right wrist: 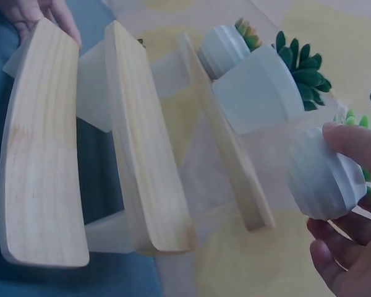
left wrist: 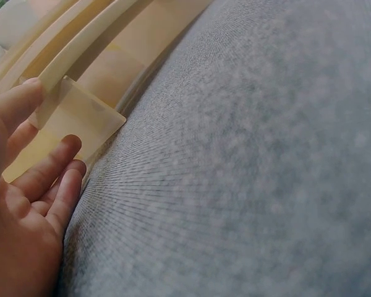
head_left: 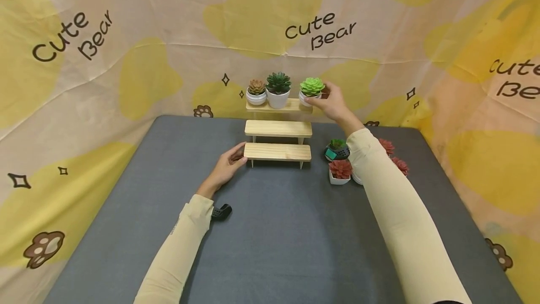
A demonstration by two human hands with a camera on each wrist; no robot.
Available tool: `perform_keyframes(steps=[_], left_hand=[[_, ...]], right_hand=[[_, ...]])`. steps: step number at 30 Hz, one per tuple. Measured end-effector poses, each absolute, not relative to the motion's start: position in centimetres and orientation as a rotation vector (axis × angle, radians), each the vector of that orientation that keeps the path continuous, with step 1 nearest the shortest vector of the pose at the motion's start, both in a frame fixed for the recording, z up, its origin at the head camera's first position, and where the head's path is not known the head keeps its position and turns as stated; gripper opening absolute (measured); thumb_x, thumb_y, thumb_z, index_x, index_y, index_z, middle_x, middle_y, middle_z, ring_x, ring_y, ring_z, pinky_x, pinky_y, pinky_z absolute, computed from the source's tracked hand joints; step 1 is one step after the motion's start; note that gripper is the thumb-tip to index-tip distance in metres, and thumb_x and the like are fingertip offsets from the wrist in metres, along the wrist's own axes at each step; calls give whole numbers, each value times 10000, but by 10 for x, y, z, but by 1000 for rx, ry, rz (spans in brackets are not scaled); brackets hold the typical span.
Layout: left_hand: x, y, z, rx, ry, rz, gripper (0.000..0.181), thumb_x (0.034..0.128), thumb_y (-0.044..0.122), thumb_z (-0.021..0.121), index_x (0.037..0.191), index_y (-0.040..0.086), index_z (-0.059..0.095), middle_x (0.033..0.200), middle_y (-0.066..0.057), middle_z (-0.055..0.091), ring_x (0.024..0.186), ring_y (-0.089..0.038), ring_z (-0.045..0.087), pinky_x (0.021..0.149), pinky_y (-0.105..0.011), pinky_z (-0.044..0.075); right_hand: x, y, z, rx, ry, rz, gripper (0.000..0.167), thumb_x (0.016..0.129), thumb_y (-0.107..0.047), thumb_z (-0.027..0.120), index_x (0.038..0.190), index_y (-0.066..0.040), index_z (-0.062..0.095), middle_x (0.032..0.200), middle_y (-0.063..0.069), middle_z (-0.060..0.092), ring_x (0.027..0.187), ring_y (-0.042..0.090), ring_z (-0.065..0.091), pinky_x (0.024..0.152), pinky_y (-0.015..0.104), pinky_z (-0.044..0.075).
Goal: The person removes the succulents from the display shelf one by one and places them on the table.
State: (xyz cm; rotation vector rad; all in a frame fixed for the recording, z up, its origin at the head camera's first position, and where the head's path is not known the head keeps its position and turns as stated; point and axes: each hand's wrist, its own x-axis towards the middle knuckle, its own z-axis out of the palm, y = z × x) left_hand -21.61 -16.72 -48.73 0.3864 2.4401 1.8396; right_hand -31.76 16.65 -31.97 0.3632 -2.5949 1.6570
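Observation:
My right hand pinches the white pot of a bright green succulent at the right end of the top shelf. In the right wrist view the ribbed pot appears close to the board; whether it touches cannot be told. The three-tier wooden stand has pale boards on translucent supports. My left hand holds the left end of its lowest board, the thumb against the edge in the left wrist view. A dark green succulent and a smaller brownish one stand on the top shelf.
Right of the stand, a red succulent in a white square pot sits on the grey table. More red succulents and a green plant are partly hidden by the right forearm. A patterned cloth hangs behind.

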Motion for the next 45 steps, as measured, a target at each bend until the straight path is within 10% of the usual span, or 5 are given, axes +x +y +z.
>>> perform_keyframes(steps=[45], left_hand=[[-213,-165,-478,368,2397,1861,584,1041,74,549,1578,25,326,1422,-330,537,1334,-447,505,1128,-581,369]], right_hand=[[-229,231,-321,519,-2629,1539,559,901,-81,749,1387,11,488,1142,-18,577,868,-30,642,757,136,520]])
